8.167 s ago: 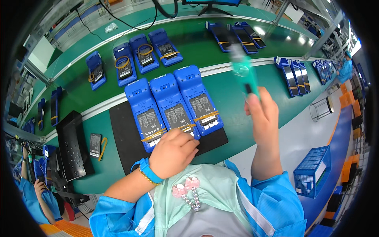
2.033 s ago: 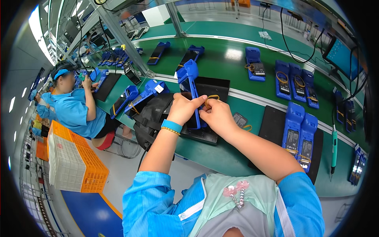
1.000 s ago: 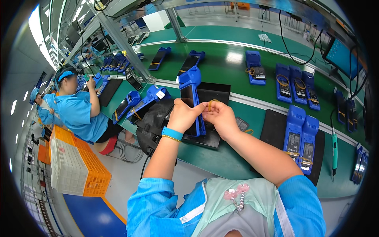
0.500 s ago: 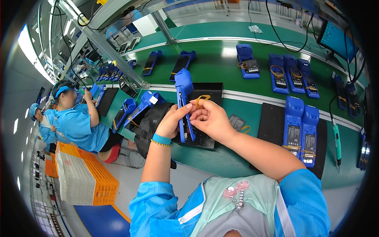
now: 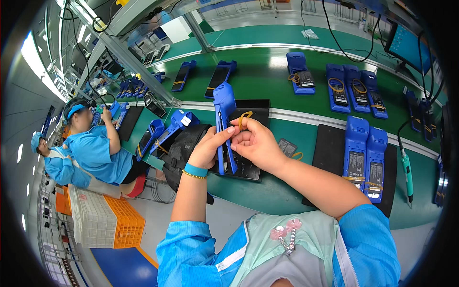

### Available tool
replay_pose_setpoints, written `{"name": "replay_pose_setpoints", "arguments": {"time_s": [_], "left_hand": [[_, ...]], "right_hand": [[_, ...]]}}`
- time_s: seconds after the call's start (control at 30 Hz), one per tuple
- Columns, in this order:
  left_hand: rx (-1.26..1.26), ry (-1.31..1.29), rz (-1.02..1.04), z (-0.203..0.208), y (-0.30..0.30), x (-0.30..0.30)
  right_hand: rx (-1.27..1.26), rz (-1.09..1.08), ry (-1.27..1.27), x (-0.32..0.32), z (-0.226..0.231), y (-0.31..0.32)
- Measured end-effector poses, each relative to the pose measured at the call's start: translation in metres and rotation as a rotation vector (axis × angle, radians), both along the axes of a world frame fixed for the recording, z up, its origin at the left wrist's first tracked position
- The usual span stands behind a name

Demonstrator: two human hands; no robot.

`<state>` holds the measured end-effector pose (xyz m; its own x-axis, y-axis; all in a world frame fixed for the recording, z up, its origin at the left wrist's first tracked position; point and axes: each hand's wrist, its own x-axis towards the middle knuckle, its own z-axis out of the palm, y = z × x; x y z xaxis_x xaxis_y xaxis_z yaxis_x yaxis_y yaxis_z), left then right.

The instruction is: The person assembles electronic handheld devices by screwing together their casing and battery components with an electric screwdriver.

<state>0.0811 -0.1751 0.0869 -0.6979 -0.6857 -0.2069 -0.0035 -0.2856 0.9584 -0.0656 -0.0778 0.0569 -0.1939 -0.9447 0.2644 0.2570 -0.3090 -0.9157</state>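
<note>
My left hand (image 5: 209, 146) is closed round a blue handheld terminal (image 5: 223, 101) and holds it on edge, its thick end up. A dark gap runs along the terminal's side. My right hand (image 5: 256, 145) has its fingers curled and pinched against that side. A yellow rubber band (image 5: 245, 116) loops up from the right index finger; what else the fingertips grip is hidden. Beneath both hands is a black mat (image 5: 258, 114). Right of it lie a dark battery (image 5: 287, 148) and another rubber band (image 5: 298, 156).
Two blue terminals (image 5: 356, 160) with banded batteries lie on a black pad (image 5: 325, 153) at right, beside a hanging green electric screwdriver (image 5: 408, 176). Several more terminals (image 5: 340, 93) line the green bench. A black bag (image 5: 184, 150) sits left of my hands. Co-workers (image 5: 98, 148) are farther left, near stacked crates (image 5: 126, 222).
The terminal and my hands have barely shifted, the terminal's top rising slightly. At far left, a second co-worker has come farther into view.
</note>
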Motion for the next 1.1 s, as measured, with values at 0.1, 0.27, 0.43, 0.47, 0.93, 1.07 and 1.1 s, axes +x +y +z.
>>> {"name": "replay_pose_setpoints", "arguments": {"time_s": [0.1, 0.27, 0.43, 0.47, 0.93, 1.07, 1.1], "left_hand": [[0.002, 0.029, 0.009, 0.0, 0.001, -0.003], [-0.07, -0.052, 0.01, -0.014, -0.009, 0.002], [-0.148, -0.125, 0.021, -0.01, -0.007, -0.001], [-0.175, -0.141, 0.069, -0.002, 0.001, -0.003], [0.205, 0.353, -0.129, -0.011, -0.007, 0.014], [0.281, 0.563, -0.303, -0.016, -0.007, 0.014], [0.297, 0.567, -0.313, -0.021, -0.01, 0.016]], "right_hand": [[-0.008, -0.052, 0.04, 0.002, 0.003, 0.003], [-0.018, -0.151, 0.127, 0.008, 0.008, 0.005], [-0.021, -0.28, 0.202, 0.008, 0.004, 0.005], [0.021, -0.279, 0.161, 0.005, 0.006, 0.007], [-0.138, -0.326, 0.405, -0.008, -0.001, 0.01], [-0.148, -0.265, 0.416, -0.006, 0.005, 0.013], [-0.153, -0.258, 0.448, -0.006, 0.008, 0.015]]}}
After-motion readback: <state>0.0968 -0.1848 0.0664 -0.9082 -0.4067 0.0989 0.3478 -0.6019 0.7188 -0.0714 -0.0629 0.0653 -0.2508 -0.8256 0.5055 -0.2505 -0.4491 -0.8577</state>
